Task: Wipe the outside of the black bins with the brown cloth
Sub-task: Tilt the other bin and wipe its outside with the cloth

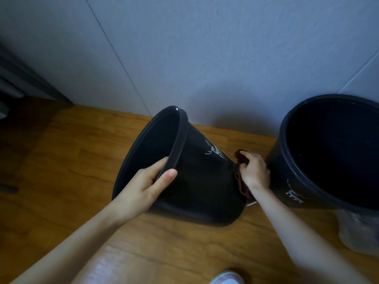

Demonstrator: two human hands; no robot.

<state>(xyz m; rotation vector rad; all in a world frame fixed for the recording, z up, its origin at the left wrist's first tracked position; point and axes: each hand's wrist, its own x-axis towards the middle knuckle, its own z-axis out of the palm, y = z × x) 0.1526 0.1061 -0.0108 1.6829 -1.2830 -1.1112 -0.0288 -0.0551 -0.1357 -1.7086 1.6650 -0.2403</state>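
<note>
Both black bins [205, 181] [328, 152] carry white scribbled markings; the cloth [243, 187] is dark brown, the floor [71, 160] orange-brown woodgrain, the wall [205, 48] pale bluish-grey.

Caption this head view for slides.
The left hand grips the tilted black bin by its rim while the right hand holds the brown cloth at its base; the second bin stands upright.

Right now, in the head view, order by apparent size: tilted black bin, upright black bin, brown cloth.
1. Tilted black bin and upright black bin: alike, unranked; upright one is cropped by the frame.
2. Brown cloth, mostly behind the right hand.
</note>
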